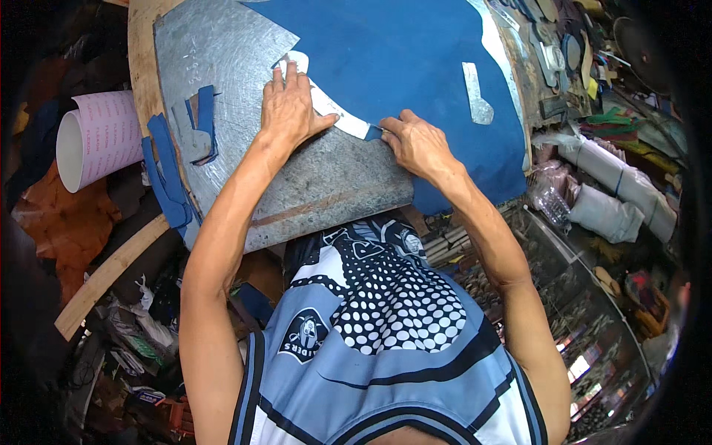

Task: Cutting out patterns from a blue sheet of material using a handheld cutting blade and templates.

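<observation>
The white curved template point(352, 124) lies along the lower-left edge of the blue sheet point(400, 59); the left hand point(288, 107) presses it at that edge, fingers spread, clasping nothing; the right hand point(419, 141) is at the sheet's lower edge by the template's end, fingers curled, whether around anything I cannot tell; a small silvery template point(476, 95) lies on the sheet's right part.

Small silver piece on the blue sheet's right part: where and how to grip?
Probably pinch the silver piece across its narrow far strip, from above and right: it lies flat on the blue sheet, its near end is wider, and the right hand is leftward.
</observation>
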